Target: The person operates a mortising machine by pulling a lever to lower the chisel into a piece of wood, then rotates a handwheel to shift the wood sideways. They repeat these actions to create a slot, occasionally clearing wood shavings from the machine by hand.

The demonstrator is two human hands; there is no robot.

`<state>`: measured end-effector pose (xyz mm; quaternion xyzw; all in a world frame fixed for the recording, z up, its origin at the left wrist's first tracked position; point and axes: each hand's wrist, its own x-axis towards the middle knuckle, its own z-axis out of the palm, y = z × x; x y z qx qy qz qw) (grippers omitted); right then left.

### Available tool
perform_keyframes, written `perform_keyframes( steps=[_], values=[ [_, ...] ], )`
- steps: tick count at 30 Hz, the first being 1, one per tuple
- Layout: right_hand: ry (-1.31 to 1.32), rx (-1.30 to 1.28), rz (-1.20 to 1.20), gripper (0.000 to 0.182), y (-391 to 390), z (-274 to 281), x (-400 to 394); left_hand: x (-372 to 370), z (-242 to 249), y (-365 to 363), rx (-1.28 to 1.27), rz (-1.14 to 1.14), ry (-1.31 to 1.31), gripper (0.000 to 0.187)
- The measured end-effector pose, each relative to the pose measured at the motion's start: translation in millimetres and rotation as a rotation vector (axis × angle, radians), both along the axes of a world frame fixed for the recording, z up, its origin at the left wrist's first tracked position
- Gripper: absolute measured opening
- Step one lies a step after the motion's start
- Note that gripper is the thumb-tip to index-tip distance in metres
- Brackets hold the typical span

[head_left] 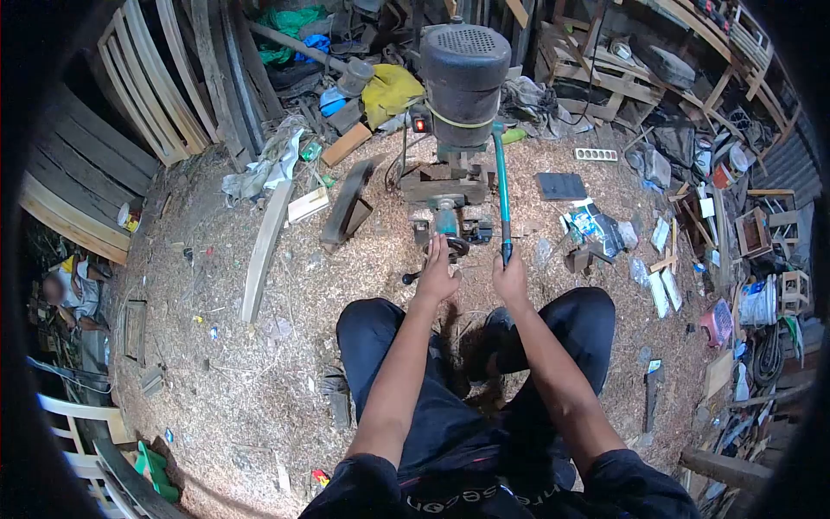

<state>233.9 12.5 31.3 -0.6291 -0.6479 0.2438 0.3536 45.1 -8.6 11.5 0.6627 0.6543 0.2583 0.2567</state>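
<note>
In front of me stands a mortising machine with a big dark motor (pixel 465 82) on top. My right hand (pixel 511 278) is wrapped around the black grip at the lower end of its long green lever (pixel 503 177). My left hand (pixel 438 281) is at the dark handwheel (pixel 457 247) low on the machine's front, its fingers over the left part of the rim. How tightly they hold it is partly hidden. Below that wheel a crank with a black knob (pixel 410 278) sticks out to the left. A wooden piece (pixel 445 191) lies across the machine under the motor.
Wood chips cover the ground (pixel 225 363). A long curved board (pixel 266 251) and a dark wooden piece (pixel 348 201) lie left of the machine. A power strip (pixel 596 155) lies to the right. Another person (pixel 78 290) sits at the far left.
</note>
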Motion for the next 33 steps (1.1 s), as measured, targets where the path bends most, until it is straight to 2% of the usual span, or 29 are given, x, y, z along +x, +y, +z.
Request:
perform_keyframes(
  steps=[3,6,9,12,15,16,20,22,25,26,29,33],
  values=[
    [0.064,0.123,-0.068,0.039,-7,23,-2,0,4,-6,-0.030,0.004,0.000,0.091],
    [0.122,0.042,-0.005,0.052,-13,55,2,0,15,-15,0.025,0.002,0.003,0.089],
    [0.084,0.321,0.020,0.050,-10,81,3,-3,29,-20,0.152,-0.011,0.009,0.088],
    [-0.013,-0.042,0.053,0.047,-9,144,8,-5,52,-26,0.206,-0.002,-0.009,0.086],
    [-0.107,0.149,0.030,0.038,-4,189,7,-4,78,-32,0.213,0.022,-0.027,0.084],
    [-0.153,0.347,0.065,0.026,2,200,7,-5,87,-32,0.208,0.036,-0.013,0.084],
    [0.064,0.588,0.162,0.014,12,275,6,-8,123,-30,0.343,0.071,0.017,0.081],
    [0.116,0.684,0.171,0.018,31,299,4,-5,153,-32,0.445,0.101,0.015,0.077],
    [0.161,0.787,0.196,0.026,66,323,0,-3,202,-32,0.391,0.172,-0.079,0.070],
    [0.189,0.842,0.210,0.028,78,331,-1,-4,212,-28,0.506,0.175,-0.070,0.064],
    [0.123,0.910,0.121,0.029,126,347,-4,3,254,-22,0.529,0.189,-0.165,0.061],
    [0.028,0.942,0.065,0.026,189,377,-11,2,267,0,0.578,0.200,-0.138,0.055]
  ],
)
